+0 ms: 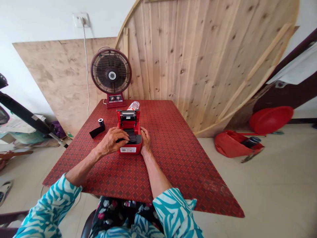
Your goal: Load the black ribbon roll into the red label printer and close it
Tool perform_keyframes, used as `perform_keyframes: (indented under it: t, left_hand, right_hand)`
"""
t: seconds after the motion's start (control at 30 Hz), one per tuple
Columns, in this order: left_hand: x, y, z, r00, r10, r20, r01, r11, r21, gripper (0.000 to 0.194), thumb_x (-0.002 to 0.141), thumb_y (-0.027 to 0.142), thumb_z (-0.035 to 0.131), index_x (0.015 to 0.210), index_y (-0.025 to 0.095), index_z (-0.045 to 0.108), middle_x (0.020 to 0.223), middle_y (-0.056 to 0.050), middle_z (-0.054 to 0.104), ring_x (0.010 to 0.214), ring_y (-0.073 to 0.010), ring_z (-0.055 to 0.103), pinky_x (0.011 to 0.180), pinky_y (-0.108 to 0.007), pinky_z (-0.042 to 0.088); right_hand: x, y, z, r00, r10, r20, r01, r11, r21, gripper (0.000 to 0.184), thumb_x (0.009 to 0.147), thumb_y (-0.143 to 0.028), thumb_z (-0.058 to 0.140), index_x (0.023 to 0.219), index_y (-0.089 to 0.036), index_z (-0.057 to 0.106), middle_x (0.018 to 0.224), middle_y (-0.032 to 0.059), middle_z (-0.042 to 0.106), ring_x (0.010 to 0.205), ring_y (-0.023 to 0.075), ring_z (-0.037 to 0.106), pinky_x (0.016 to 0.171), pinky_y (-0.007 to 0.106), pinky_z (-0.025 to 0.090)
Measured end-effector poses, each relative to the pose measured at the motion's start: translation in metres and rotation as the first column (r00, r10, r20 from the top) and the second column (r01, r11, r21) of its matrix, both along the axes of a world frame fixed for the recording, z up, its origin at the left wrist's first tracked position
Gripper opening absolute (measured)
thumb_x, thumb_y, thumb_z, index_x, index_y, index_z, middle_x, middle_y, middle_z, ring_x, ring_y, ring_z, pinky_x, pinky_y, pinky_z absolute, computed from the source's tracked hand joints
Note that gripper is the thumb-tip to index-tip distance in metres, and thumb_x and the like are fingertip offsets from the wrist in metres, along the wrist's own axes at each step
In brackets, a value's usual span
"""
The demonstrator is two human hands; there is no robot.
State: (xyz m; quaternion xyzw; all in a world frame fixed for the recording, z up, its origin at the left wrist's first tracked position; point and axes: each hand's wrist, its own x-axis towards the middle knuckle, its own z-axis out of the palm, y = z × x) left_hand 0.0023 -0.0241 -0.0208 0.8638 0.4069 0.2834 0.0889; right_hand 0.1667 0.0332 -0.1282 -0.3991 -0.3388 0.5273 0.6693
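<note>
A small red label printer (139, 148) stands on the table with its lid (128, 115) raised, a black roller showing in the lid and a white sticker on the front. My left hand (115, 139) comes over its left front edge, thumb and fingers closed together at the black inside. What the fingertips pinch there, if anything, is too small to make out. Against the right side of the casing, my right hand (145, 140) is curled, gripping it. Left of the printer lies a roll of black ribbon (100, 123) with a white core, its loose end spread on the tabletop.
A dark red fan (111, 76) stands at the back left of the patterned red table (178, 165). A clear plastic bottle (134, 105) lies behind the printer. Wooden boards (173, 59) lean on the wall. On the floor at right are a red bag (229, 145) and basin (271, 119).
</note>
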Motion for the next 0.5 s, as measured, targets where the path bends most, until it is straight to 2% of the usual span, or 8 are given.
perform_keyframes:
  t: [0.17, 0.3, 0.4, 0.5]
  left_hand:
    - [-0.004, -0.010, -0.009, 1.000, -0.002, -0.009, 0.003, 0.998, 0.067, 0.018, 0.090, 0.032, 0.055, 0.090, 0.024, 0.071, 0.105, -0.006, 0.072, 0.104, -0.0206, 0.064, 0.105, -0.043, 0.034]
    - [-0.004, -0.017, -0.012, 0.999, 0.024, -0.022, -0.021, 0.994, 0.104, 0.017, 0.090, 0.033, 0.055, 0.090, 0.026, 0.071, 0.108, -0.006, 0.071, 0.105, -0.0211, 0.063, 0.106, -0.045, 0.033]
    - [-0.005, -0.022, -0.015, 0.999, 0.031, -0.032, -0.025, 0.985, 0.169, 0.017, 0.089, 0.033, 0.057, 0.094, 0.026, 0.071, 0.111, -0.007, 0.069, 0.108, -0.0224, 0.061, 0.107, -0.047, 0.032]
    - [-0.005, -0.027, -0.019, 0.999, 0.040, -0.036, -0.030, 0.970, 0.243, 0.017, 0.088, 0.033, 0.058, 0.096, 0.024, 0.071, 0.116, -0.009, 0.067, 0.112, -0.0239, 0.059, 0.105, -0.048, 0.034]
  right_hand:
    - [0.000, -0.003, 0.002, 1.000, 0.016, 0.008, -0.015, 1.000, -0.022, 0.042, 0.071, -0.048, 0.060, 0.103, -0.021, 0.065, 0.099, 0.0025, 0.071, 0.087, 0.0176, 0.063, 0.080, 0.032, 0.047]
    - [0.003, 0.012, 0.007, 0.999, 0.040, 0.036, -0.037, 0.998, -0.058, 0.048, 0.071, -0.053, 0.059, 0.109, -0.023, 0.063, 0.100, 0.0028, 0.071, 0.089, 0.0187, 0.063, 0.078, 0.032, 0.049]
    - [0.005, 0.039, 0.023, 0.997, 0.034, 0.068, -0.033, 0.999, -0.016, 0.050, 0.072, -0.056, 0.058, 0.111, -0.025, 0.062, 0.110, 0.0030, 0.069, 0.096, 0.0181, 0.063, 0.081, 0.033, 0.048]
    - [0.005, 0.062, 0.044, 0.991, 0.060, 0.122, -0.067, 0.996, 0.057, 0.052, 0.069, -0.062, 0.058, 0.106, -0.026, 0.065, 0.109, 0.0015, 0.070, 0.097, 0.0177, 0.063, 0.079, 0.030, 0.047]
